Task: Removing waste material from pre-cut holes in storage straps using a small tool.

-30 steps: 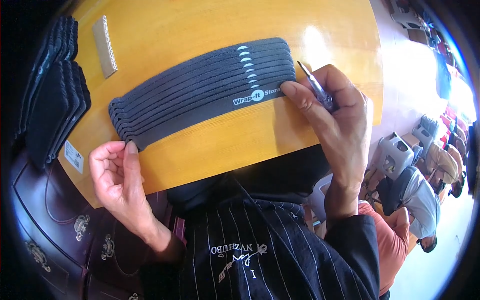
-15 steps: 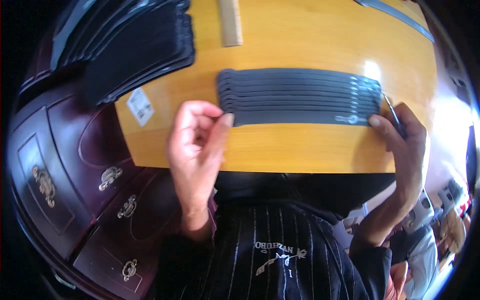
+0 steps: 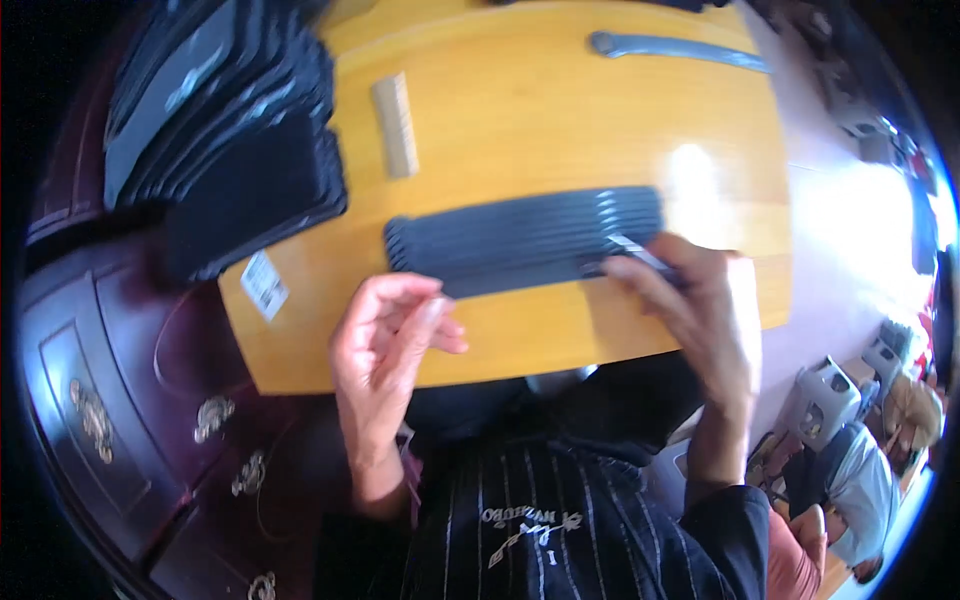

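Observation:
A row of overlapping dark grey fabric strips (image 3: 500,240) lies across the yellow table, fanned so that their long edges show, with a column of small white marks near the right end. My left hand (image 3: 385,345) hovers at the near left corner of the strips, its fingers loosely curled and apart, nothing visible in them. Over the right end is my right hand (image 3: 705,295), closed around a slim pointed metal tool (image 3: 642,252) whose tip points left across the strips. Its handle is mostly hidden in the palm, and motion blurs it.
Thick stacks of dark fabric pieces (image 3: 250,180) rest at the far left. A wooden block (image 3: 396,125) and a single grey strip (image 3: 680,50) lie farther back on the table (image 3: 520,120). A white label (image 3: 264,286) sits at the left edge. Dark cabinets stand left; people sit at the right.
The view has shifted, showing more of the table's far side. My right hand has moved left over the strips with its tool; my left hand has let go of their corner.

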### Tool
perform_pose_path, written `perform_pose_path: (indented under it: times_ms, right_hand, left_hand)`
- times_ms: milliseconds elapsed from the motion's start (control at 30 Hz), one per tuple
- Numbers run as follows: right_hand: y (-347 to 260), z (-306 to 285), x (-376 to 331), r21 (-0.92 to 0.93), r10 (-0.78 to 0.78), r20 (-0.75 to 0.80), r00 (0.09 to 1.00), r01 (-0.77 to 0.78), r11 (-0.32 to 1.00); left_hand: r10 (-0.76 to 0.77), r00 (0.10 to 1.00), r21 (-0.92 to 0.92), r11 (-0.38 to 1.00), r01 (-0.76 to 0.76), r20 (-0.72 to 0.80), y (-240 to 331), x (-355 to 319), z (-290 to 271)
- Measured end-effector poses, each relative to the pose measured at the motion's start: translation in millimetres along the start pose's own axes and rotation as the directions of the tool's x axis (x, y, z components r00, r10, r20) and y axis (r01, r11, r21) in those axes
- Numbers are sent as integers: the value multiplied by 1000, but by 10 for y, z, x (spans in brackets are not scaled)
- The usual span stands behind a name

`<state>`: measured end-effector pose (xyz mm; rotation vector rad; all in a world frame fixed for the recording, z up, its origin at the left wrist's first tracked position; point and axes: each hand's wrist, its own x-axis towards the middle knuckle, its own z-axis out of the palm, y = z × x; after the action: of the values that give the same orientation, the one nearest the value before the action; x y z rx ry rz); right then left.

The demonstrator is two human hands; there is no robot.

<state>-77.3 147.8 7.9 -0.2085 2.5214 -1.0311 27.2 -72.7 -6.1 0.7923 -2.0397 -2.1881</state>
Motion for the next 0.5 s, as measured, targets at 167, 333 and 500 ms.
perform_pose_path:
  times_ms: [167,333,500]
  right_hand:
    - [124,-38,91,35,67,96,993,-71,997]
    - [83,-296,333,109,-176,-82,981,184,977]
    - [215,-497,1141,-382,-456,-354,817,319,868]
  left_hand:
    - [-58,998,76,995,58,9,-61,64,12]
    - [-9,999,68,998,6,43,-74,11,-10]
    - [62,998,119,991,-64,22,-64,-8,110]
